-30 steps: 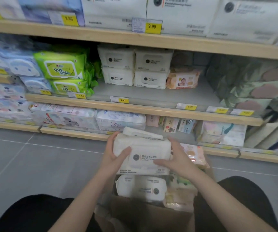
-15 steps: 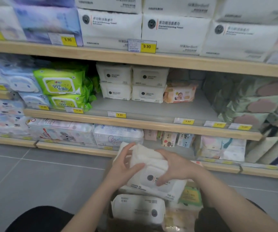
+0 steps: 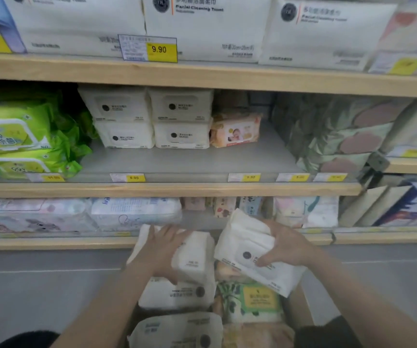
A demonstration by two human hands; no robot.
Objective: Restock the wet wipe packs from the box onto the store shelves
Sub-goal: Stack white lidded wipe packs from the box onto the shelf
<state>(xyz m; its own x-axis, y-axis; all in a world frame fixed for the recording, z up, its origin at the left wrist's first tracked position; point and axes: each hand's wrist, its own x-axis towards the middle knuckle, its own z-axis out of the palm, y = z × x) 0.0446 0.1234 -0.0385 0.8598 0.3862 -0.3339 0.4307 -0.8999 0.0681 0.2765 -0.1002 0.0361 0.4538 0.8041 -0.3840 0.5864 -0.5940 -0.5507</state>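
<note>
Soft, even store light falls from above, dimming toward the back of the middle shelf, where shadow pools behind the green packs. The whole view is slightly smeared; both hands blur with motion. Shelf boards bow at the wide-angle edges, and the price tag reads sharpest.

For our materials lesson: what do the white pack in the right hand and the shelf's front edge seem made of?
White pack: likely soft matte plastic film, since it creases and sags in the right hand. Shelf edge: pale wood or wood-look laminate, faintly grained.
</note>
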